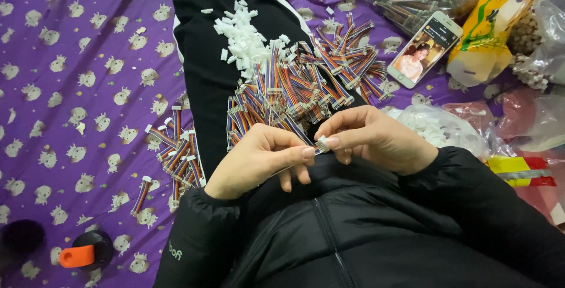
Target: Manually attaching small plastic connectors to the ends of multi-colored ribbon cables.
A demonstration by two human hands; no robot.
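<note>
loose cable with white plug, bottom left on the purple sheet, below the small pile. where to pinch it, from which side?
Pinch the cable mid-ribbon, across its flat width, coming from above. It lies flat and alone on the sheet, apart from the small pile, so both edges look free. The white plug at its upper end is small and probably slippery; the ribbon likely gives more hold.

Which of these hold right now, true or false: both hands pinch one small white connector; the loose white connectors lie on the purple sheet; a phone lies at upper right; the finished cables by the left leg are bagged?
1. Both hands, left hand and right hand, pinch one white connector: true.
2. The loose white connectors lie on the purple sheet: false, they are heaped on the black trouser leg.
3. A phone lies at upper right: true.
4. The cables beside the left leg are bagged: false, they lie loose on the sheet.
</note>
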